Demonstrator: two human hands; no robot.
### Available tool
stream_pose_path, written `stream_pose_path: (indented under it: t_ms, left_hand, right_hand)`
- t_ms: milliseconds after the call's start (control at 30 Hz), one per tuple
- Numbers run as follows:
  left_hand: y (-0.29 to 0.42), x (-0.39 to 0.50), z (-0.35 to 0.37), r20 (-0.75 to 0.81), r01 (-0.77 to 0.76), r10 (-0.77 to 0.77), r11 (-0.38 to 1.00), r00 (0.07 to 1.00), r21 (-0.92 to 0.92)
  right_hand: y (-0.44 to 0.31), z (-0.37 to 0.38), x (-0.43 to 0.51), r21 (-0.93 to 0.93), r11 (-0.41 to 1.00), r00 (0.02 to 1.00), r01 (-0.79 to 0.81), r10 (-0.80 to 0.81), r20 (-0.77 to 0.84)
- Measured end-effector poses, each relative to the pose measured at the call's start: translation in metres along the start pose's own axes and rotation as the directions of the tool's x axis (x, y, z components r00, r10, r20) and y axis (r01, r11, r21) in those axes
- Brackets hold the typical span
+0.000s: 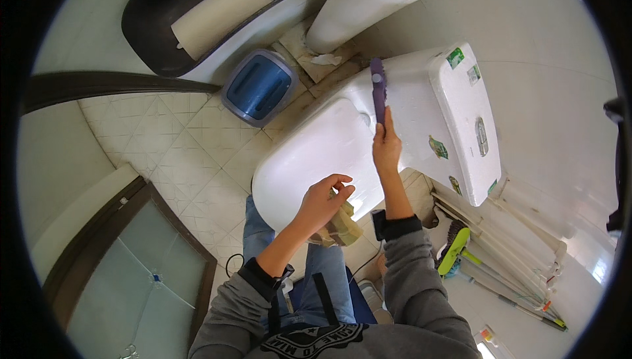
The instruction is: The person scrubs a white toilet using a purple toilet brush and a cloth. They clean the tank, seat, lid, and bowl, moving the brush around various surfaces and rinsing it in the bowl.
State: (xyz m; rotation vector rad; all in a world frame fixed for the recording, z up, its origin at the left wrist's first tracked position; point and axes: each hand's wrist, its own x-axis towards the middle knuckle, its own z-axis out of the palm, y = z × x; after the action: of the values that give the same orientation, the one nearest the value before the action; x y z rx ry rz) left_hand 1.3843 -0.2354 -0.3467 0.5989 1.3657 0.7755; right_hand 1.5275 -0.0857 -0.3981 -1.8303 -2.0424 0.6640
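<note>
A purple brush is in my right hand, its bristles against the front of the white toilet tank. Over the closed toilet lid is my left hand, with a crumpled yellowish-brown cloth hanging from it near the lid's lower edge. Thumb and fingers of that hand curl around part of the cloth. Green stickers dot the tank, and a flush button sits on its top.
A blue-lidded bin stands left of the toilet, below a dark shelf holding a paper roll. A white pipe rises behind. Mops with a green head lean at the lower right. A framed glass door is at the lower left.
</note>
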Motion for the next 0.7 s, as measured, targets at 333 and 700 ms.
stream_pose_path:
  t_ms: [333,700]
  left_hand:
    - [-0.006,0.011,-0.016,0.017,0.053,-0.052,0.997,0.998,-0.063]
    - [-0.029,0.023,0.007,0.08,0.157,-0.154,0.987,0.985,-0.028]
  right_hand:
    - [0.065,0.003,0.006,0.142,0.986,0.989,-0.092,0.074,0.125]
    - [0.227,-0.019,-0.119,-0.14,0.964,0.969,-0.226,0.237,0.066]
